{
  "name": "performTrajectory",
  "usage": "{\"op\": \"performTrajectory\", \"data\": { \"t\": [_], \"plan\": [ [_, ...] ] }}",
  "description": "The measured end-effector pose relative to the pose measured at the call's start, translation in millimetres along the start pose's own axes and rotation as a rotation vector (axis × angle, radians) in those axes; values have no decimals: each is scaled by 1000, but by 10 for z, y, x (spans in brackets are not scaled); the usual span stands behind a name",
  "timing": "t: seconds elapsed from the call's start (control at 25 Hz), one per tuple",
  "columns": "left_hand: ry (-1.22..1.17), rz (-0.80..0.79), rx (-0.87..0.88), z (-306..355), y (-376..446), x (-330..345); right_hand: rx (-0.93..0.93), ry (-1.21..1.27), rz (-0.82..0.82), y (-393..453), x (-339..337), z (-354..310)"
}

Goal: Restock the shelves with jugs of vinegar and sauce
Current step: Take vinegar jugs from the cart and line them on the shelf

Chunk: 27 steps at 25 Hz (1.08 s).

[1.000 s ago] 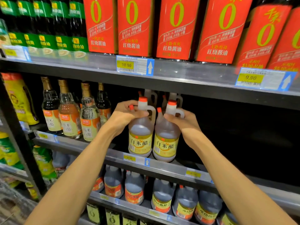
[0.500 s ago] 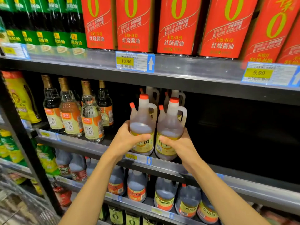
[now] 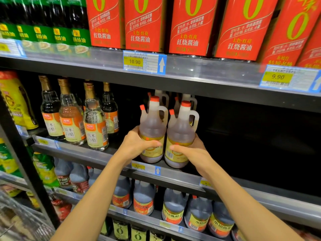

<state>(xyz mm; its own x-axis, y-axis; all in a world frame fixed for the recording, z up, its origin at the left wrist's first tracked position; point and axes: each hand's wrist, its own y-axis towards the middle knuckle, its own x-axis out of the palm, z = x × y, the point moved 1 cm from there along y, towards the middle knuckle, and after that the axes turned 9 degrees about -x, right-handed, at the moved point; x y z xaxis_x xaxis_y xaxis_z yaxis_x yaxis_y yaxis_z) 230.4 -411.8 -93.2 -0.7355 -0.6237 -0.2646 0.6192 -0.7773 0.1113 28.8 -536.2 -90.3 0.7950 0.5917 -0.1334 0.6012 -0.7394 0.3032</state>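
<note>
Two jugs at the front of the middle shelf (image 3: 173, 173), side by side and touching, both upright, orange caps on. Left jug (image 3: 152, 134) gripped low on its label by the left hand (image 3: 137, 146), thumb across the front. Right jug (image 3: 180, 136) gripped the same way by the right hand (image 3: 189, 152). Hands close together but not touching, thumbs a short gap apart. Bases of both jugs on or just above the shelf's front lip; contact not clear. At least two more jugs (image 3: 187, 100) directly behind, only necks and handles showing.

Left of the jugs on the same shelf: four slim bottles (image 3: 95, 126) with gold necks in view, possibly more behind; well apart from the left hand. Right of the jugs: dark, open shelf space running to the right edge of view, nothing seen standing there.

Upper shelf: five tall bottles with green labels (image 3: 60, 37) at left, four full red-labelled bottles (image 3: 144, 23) plus two partly cut off at right. Two price tags (image 3: 145, 62) fully legible, 10.90 and 9.90. Little headroom between the caps of the rear jugs and the underside of this shelf.

Lower shelf: a row of about eight grey jugs (image 3: 173, 206), packed closely.

Yellow and green pouches (image 3: 17, 101) at far left, beyond a black upright post (image 3: 26, 162).
</note>
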Motion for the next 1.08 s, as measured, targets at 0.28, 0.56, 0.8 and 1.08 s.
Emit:
{"op": "performTrajectory", "data": {
  "t": [0.28, 0.56, 0.8, 1.08],
  "plan": [
    [-52, -51, -14, -1, 221, 27, 0, -17, 4, 212, 4, 75],
    [-49, -51, -26, -57, 442, 54, 15, -77, 63, 394, 13, 150],
    [-22, -13, -18, -30, 574, 95, -3, -78, 70, 497, -47, 211],
    [0, -28, -6, -69, 638, 84, 9, -71, 94, 522, -68, 267]
  ]
}}
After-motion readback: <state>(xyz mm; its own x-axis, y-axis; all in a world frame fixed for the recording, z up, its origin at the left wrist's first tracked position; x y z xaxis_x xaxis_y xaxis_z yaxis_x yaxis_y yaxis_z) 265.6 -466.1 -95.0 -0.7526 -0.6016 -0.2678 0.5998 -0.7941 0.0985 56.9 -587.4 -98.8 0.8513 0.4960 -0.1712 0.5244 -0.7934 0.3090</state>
